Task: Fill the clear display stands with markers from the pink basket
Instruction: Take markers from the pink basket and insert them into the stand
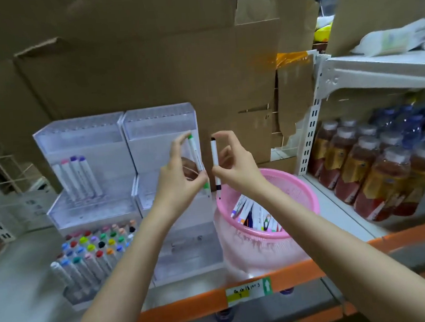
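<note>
Green marker [196,157] in left hand [179,178] pinch, black marker [215,158] in right hand [237,170] pinch, bottles [359,169] beside basket [299,192].

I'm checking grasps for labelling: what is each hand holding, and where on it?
The left hand holds a green-capped marker, fingertips on its top cap, thumb on the lower barrel; the right hand holds a black-capped marker likewise.

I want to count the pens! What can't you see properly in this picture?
Head view:
- Markers in the round pink plastic basket: mostly hidden by its wall.
- Right clear plastic display stand: lower tiers covered by the left hand and forearm.
- Print on the white green-capped marker and white black-capped marker: too small.
- Handwritten shelf label: blurred.
</note>
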Available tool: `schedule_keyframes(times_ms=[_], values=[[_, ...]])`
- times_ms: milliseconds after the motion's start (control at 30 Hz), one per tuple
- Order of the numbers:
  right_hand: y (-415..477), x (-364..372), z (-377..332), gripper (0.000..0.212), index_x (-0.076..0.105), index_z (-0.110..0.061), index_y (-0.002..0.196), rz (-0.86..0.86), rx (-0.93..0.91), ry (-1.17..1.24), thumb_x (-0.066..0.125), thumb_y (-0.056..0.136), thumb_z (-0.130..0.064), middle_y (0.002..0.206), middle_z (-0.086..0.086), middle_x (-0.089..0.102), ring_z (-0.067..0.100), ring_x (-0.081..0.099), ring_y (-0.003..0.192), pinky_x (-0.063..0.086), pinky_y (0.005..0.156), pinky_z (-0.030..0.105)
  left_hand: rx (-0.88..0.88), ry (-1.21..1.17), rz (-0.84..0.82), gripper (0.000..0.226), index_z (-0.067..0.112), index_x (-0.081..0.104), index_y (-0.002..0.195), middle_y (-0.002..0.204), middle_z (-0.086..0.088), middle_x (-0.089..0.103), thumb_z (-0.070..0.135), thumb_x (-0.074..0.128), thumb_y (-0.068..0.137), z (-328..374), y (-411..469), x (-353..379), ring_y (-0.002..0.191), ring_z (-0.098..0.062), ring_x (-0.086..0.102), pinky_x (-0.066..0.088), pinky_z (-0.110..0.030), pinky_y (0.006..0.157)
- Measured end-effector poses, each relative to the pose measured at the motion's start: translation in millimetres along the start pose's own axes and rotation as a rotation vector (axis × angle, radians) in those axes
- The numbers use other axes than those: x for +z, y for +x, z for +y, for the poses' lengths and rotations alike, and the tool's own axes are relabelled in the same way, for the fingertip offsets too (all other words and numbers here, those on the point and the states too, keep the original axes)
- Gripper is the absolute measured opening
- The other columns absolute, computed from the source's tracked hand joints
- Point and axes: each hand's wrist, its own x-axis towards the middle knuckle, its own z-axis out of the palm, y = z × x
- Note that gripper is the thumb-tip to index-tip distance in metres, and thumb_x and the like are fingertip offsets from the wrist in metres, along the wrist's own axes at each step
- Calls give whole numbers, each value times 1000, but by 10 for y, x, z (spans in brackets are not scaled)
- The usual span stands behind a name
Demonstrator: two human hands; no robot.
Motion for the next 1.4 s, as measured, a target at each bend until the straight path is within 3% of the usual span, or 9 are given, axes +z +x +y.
schedule_keyframes(times_ms=[100, 367, 500, 700, 933, 1100, 1200, 1267, 1400], values=[[107, 263, -177, 55, 45, -29, 121, -38, -21, 44, 63, 74, -7, 72, 4, 54, 14, 53, 61, 52, 66, 39, -14, -11, 81, 78, 38, 29, 137, 68, -4, 62, 6, 67, 78, -107, -6, -330, 61, -9, 61, 49, -15, 60], [390, 1038, -660, 57, 44, -30, 123, -119, -79, 151, 63, 75, -6, 78, 9, 55, 21, 60, 65, 56, 61, 51, -42, 66, 168, 79, 40, 24, 138, 73, -6, 61, 4, 66, 81, -378, 34, -1128, 67, -11, 62, 56, -27, 66], [538, 1351, -852, 59, 43, -27, 126, -125, -120, 163, 63, 77, -1, 80, 17, 59, 28, 62, 66, 55, 60, 51, -29, 95, 204, 79, 39, 26, 139, 74, -1, 59, 3, 66, 82, -526, 124, -1426, 68, -6, 61, 55, -23, 66], [704, 1641, -991, 55, 44, -22, 126, -80, -263, 59, 67, 80, -2, 77, 9, 57, 9, 58, 60, 50, 58, 28, 21, 88, 244, 77, 30, 32, 139, 77, 6, 55, 1, 70, 79, -681, 300, -1705, 72, -4, 60, 50, -12, 66], [748, 1818, -930, 51, 45, -25, 126, -17, -294, 33, 67, 85, -3, 80, 6, 57, 14, 63, 64, 53, 59, 21, 132, 116, 183, 77, 37, 29, 137, 85, 3, 57, 7, 72, 80, -906, 378, -1829, 86, 0, 56, 44, -4, 70], [690, 1933, -871, 51, 48, -27, 125, 29, -265, 23, 67, 84, -3, 82, 4, 57, 13, 64, 66, 55, 61, 23, 157, 149, 158, 75, 31, 31, 140, 82, 8, 57, 11, 73, 80, -1076, 355, -1807, 76, 0, 59, 43, -3, 62], [651, 1975, -846, 52, 48, -28, 125, 59, -272, 54, 67, 85, -2, 82, 1, 57, 11, 65, 66, 55, 61, 23, 191, 202, 151, 76, 34, 29, 139, 80, 9, 57, 16, 73, 81, -1197, 320, -1774, 77, 0, 58, 38, -1, 68], [623, 1997, -837, 54, 46, -33, 124, 89, -275, 78, 67, 85, -2, 82, -4, 58, 8, 65, 67, 54, 61, 19, 215, 229, 141, 76, 36, 29, 138, 82, 9, 55, 17, 74, 80, -1266, 309, -1768, 79, -5, 57, 37, -4, 72], [610, 2021, -818, 57, 43, -39, 124, 130, -291, 79, 67, 85, -4, 82, -11, 56, 7, 64, 67, 51, 60, 14, 271, 284, 129, 80, 39, 28, 138, 82, 22, 47, 13, 74, 79, -1348, 320, -1764, 83, -5, 52, 43, -25, 80]])
